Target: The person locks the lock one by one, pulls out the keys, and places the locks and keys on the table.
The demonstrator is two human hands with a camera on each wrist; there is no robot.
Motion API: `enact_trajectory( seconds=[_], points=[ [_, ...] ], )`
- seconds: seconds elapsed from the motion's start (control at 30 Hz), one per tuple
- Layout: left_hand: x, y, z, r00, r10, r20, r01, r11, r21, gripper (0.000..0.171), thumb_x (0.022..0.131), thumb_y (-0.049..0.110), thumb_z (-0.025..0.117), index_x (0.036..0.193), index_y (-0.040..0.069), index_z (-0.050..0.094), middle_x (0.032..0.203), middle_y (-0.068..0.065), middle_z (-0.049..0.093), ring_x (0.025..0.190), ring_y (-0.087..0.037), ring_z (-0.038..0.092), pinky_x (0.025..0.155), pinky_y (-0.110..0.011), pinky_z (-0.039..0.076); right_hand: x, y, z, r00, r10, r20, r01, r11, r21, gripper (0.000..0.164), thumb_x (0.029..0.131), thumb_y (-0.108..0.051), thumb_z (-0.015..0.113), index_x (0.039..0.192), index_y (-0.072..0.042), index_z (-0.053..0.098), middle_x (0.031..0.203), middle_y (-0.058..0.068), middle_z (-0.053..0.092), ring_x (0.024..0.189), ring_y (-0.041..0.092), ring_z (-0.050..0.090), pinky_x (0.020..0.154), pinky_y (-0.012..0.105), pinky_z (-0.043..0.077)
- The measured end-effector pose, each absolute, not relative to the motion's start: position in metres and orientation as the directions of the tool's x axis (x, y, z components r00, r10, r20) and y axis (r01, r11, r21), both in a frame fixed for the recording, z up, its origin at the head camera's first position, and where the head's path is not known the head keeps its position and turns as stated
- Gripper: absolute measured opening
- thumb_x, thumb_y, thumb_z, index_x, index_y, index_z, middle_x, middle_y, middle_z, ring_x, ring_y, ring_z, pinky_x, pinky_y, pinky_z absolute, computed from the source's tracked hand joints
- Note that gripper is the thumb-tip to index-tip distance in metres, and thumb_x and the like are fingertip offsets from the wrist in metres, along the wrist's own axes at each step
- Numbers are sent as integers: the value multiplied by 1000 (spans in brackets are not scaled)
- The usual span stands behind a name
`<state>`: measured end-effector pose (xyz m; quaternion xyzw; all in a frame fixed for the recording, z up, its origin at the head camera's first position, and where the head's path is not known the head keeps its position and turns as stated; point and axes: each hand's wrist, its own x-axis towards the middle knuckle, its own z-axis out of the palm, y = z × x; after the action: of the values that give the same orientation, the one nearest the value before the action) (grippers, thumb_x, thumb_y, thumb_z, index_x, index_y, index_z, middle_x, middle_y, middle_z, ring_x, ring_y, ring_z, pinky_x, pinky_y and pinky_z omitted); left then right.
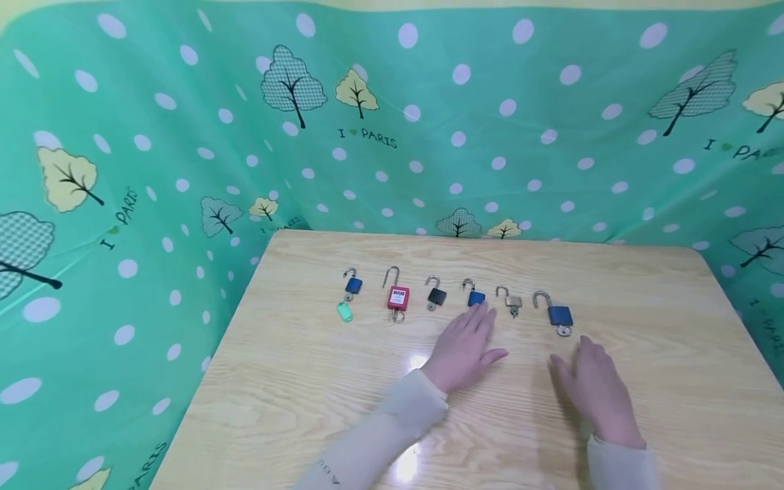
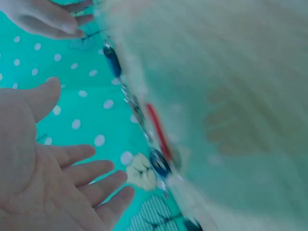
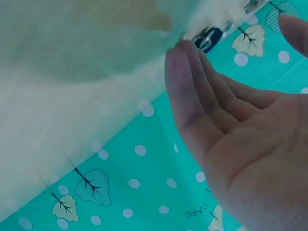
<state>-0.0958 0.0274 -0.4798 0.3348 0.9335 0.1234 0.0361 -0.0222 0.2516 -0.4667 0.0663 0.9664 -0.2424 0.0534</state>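
My left sleeve [image 1: 386, 429], bottom centre, left hand [image 1: 463, 348] near central blue padlock [image 1: 476, 297], right hand [image 1: 599, 391], lower right, all fingers uncurled.

Dotted green cloth [image 1: 429, 156], pale wooden table [image 1: 661, 320]

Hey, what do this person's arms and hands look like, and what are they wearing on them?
The left hand and right hand are bare, with no gloves or rings visible. The left sleeve and right sleeve are pale off-white, reaching the wrists. Small dark lettering marks the left one.
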Motion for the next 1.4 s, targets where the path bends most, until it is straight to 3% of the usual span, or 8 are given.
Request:
enact_trajectory(
  seconds=[0.17, 0.37, 0.53, 0.77, 1.1, 1.27, 1.4],
  points=[
    [-104, 53, -477, -761, 647, 43, 634, 728, 263, 72, 97, 55, 37, 151, 9, 21, 155, -7, 22, 141, -22, 20, 113, -35, 19, -47, 260, -461, -966, 91, -244, 203, 851, -484, 84, 99, -45, 42, 128, 31, 21, 123, 53, 29, 110, 65, 35, 90, 69, 34],
    [-108, 77, -476, -757, 652, 46, 637, 719, 278, 70, 97, 54, 40, 149, 9, 27, 153, -7, 28, 140, -20, 24, 113, -33, 21, -66, 268, -462, -928, 186, -324, 325, 829, -455, 86, 98, -53, 35, 129, 27, 24, 114, 46, 36, 95, 61, 47, 73, 64, 43],
    [-112, 90, -477, -774, 633, 23, 600, 721, 346, 67, 97, 53, 41, 147, 11, 31, 149, -4, 34, 138, -16, 28, 111, -27, 22, -79, 271, -468, -928, 238, -286, 348, 828, -439, 85, 96, -54, 41, 126, 25, 30, 110, 43, 40, 91, 58, 50, 68, 60, 45],
    [-121, 103, -474, -789, 614, -31, 546, 722, 426, 65, 97, 50, 44, 146, 9, 34, 146, 0, 39, 135, -12, 32, 109, -23, 24, -95, 271, -477, -937, 230, -264, 333, 815, -474, 87, 91, -53, 54, 123, 25, 34, 108, 42, 37, 92, 55, 49, 74, 62, 45],
    [-132, 122, -476, -816, 577, -34, 488, 719, 496, 49, 99, 43, 47, 140, 16, 45, 130, 7, 52, 119, -5, 48, 96, -19, 41, -99, 265, -478, -940, 266, -213, 339, 801, -493, 64, 93, -31, 58, 116, 25, 39, 105, 41, 39, 91, 57, 50, 78, 63, 43],
    [-140, 134, -476, -812, 580, -64, 474, 720, 507, 27, 101, 35, 46, 119, 20, 59, 109, 12, 59, 101, -1, 54, 85, -16, 44, -96, 266, -475, -927, 306, -216, 374, 770, -517, 50, 92, -31, 58, 96, 18, 52, 88, 31, 51, 73, 40, 53, 59, 46, 46],
    [-148, 144, -479, -820, 562, -108, 432, 732, 527, 26, 102, 34, 43, 113, 21, 62, 102, 11, 59, 92, -1, 55, 80, -15, 45, -93, 268, -475, -916, 343, -208, 400, 742, -539, 49, 90, -36, 62, 87, 13, 59, 77, 22, 57, 65, 29, 52, 51, 35, 42]
  ],
)
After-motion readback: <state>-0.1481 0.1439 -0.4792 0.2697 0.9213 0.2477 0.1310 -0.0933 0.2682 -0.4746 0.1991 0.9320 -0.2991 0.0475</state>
